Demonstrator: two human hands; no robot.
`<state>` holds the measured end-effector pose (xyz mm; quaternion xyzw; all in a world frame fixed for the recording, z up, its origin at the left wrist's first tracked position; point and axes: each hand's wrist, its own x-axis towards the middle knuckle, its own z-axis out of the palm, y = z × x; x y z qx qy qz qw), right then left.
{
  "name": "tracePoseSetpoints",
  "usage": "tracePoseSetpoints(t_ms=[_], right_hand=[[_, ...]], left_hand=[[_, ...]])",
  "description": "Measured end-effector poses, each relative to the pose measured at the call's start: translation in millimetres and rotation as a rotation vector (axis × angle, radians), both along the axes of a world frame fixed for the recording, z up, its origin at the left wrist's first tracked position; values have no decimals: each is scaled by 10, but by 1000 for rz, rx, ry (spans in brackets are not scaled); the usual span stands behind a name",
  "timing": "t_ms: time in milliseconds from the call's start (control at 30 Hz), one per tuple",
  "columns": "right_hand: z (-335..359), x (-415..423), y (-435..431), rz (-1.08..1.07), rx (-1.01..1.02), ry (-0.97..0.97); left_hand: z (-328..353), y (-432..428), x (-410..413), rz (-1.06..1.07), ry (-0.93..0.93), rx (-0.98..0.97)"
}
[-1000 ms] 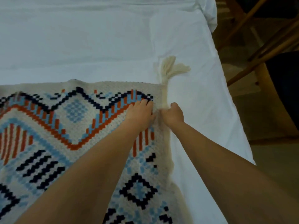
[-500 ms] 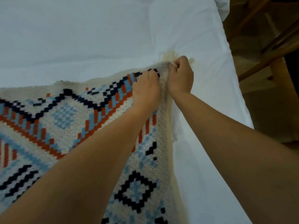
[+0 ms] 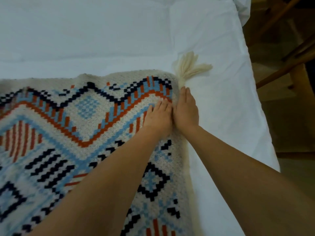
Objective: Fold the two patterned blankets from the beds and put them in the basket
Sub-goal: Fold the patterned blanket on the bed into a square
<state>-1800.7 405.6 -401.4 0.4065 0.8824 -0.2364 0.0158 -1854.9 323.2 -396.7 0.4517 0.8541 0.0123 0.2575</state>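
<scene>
White bed (image 3: 119, 40) carries a patterned blanket (image 3: 68, 133); its lifted far right corner has been laid down, pressed flat by left hand (image 3: 159, 116) and right hand (image 3: 185, 109), both released.

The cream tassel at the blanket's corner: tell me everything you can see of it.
The tassel is a bundle of cream yarn, wool-like, gathered at a narrow neck at the patterned blanket corner. Its strands fan out in several clumps, lying flat on the white sheet, pointing away from the person. The right hand lies flat just below its neck; contact there is unclear. The left hand is apart from it.
</scene>
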Motion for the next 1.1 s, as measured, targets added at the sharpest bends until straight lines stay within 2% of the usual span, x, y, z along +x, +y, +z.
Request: tracePoseSetpoints(t_ms=[133,533,700,800,967,1100], right_hand=[[128,152,-316,159,34,-64],[841,-297,-1993,483,-30,84],[1028,-923,-2983,551,-63,91],[1056,-1480,-3616,552,-16,90],[1000,-2440,-4676,559,-67,87],[954,-2852,-5163,520,-49,52]], left_hand=[[181,-412,70,88,-1,-7],[794,-2464,-468,361,116,-37],[1062,-3589,-1267,428,159,-15],[1101,-4222,-1845,402,177,3],[894,-5208,-2664,383,230,12],[688,-5596,-3116,301,190,-25]])
